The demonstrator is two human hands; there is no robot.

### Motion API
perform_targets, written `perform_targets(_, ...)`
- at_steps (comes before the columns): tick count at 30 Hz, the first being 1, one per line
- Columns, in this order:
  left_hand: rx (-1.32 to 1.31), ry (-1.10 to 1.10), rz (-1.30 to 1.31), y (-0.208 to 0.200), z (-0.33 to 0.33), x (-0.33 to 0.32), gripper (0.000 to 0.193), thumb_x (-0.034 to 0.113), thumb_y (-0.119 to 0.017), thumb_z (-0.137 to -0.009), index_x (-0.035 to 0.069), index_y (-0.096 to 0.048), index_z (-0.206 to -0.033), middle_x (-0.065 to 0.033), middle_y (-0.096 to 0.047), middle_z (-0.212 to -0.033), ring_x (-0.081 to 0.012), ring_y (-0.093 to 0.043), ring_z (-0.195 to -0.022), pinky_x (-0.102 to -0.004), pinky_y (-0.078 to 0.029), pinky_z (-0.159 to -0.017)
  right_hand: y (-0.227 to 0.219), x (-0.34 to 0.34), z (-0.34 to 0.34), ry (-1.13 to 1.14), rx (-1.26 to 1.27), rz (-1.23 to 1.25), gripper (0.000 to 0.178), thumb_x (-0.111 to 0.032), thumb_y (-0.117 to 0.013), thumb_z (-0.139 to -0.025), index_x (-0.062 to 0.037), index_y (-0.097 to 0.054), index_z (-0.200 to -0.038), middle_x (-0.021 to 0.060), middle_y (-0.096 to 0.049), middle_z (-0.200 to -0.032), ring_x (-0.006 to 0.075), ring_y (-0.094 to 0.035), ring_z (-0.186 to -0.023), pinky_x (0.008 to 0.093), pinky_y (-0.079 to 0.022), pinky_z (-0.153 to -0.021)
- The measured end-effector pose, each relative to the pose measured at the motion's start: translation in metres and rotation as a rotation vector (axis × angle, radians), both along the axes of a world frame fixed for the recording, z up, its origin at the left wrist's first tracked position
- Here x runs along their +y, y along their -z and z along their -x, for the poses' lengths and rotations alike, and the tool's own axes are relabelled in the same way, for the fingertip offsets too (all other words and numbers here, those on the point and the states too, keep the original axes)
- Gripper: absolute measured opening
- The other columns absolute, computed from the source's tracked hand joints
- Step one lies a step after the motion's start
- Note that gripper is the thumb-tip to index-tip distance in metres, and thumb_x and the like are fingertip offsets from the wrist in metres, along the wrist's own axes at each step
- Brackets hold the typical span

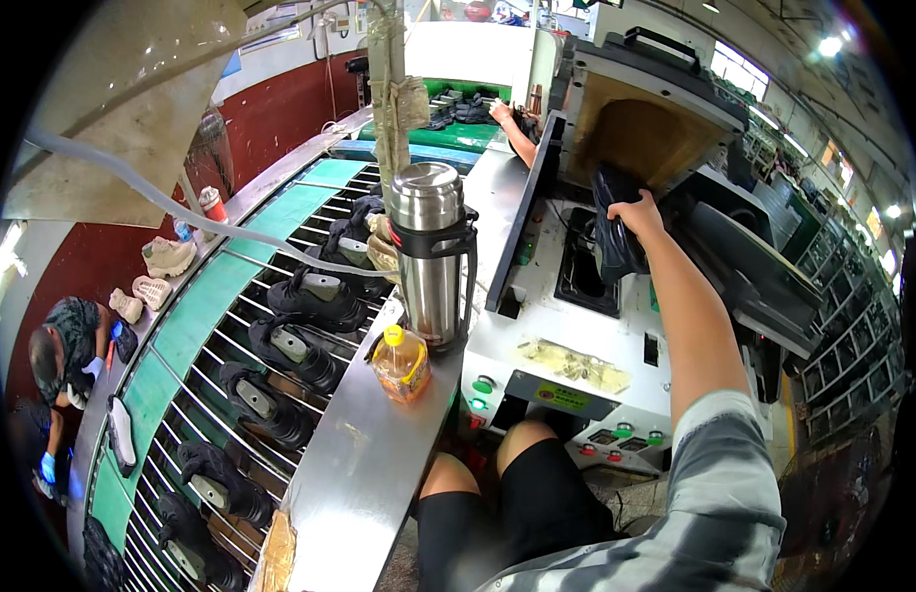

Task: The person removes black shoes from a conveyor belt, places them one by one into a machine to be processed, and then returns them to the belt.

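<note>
My right hand [638, 215] is closed on the upper end of a black shoe [616, 232], with the thumb pointing left. The shoe hangs upright over a dark recess [578, 271] in the top of a white machine [497, 340]. Behind the shoe, the machine's raised lid [626, 118] shows a brown, worn inner pad. To the right of my forearm, a second dark lid [739, 257] stands tilted. My left hand is out of the picture.
A steel flask [428, 252] and a small bottle with a yellow cap [402, 365] stand on the metal ledge [354, 464]. Several black shoes [315, 301] lie on the curved roller conveyor. A co-worker's hand [500, 111] reaches toward shoes at the back; another person [73, 345] bends at far left.
</note>
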State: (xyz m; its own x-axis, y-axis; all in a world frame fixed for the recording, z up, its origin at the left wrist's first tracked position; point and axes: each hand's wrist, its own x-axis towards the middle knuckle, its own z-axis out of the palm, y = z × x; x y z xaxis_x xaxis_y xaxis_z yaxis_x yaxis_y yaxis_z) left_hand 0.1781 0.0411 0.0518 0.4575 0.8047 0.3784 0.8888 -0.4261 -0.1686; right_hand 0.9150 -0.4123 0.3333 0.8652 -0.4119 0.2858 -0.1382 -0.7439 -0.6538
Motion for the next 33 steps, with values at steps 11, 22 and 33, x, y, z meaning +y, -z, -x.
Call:
perform_targets(11,-0.186,-0.114,0.22,-0.008,-0.006,-0.002,0.051,0.028,-0.057,-0.089,-0.01,-0.054,-0.122,-0.029,-0.054,-0.126,-0.0401,-0.05,-0.121,-0.0452,-0.037,-0.107,0.061,0.014,-0.037,-0.041,0.455,0.203,0.097,-0.046,-0.073,-0.056,0.0061,-0.045,-0.133,0.0265,-0.055,-0.13,0.0357,-0.059,-0.114,0.0401,-0.048,-0.095)
perform_targets(22,-0.663,0.216,0.274,0.075,-0.101,-0.056,0.027,0.009,-0.055,-0.081,-0.006,-0.06,-0.103,-0.0228,-0.059,-0.099,-0.0401,-0.053,-0.097,-0.0459,-0.041,-0.088,0.075,-0.029,0.115,-0.502,0.126,0.412,0.073,-0.052,-0.054,-0.088,-0.0042,-0.041,-0.142,0.0248,-0.035,-0.147,0.0392,-0.04,-0.132,0.0434,-0.036,-0.108)
perform_targets(33,-1.716,0.215,2.038,-0.028,-0.453,-0.261,0.058,0.045,-0.046,-0.095,0.006,-0.04,-0.137,-0.0093,-0.033,-0.151,-0.018,-0.023,-0.141,-0.0387,-0.012,-0.114,0.067,-0.276,0.19,-0.087,-0.081,0.503,0.055,-0.029,-0.075,-0.068,-0.0085,-0.06,-0.117,0.0166,-0.059,-0.115,0.0376,-0.053,-0.111,0.0441,-0.044,-0.096)
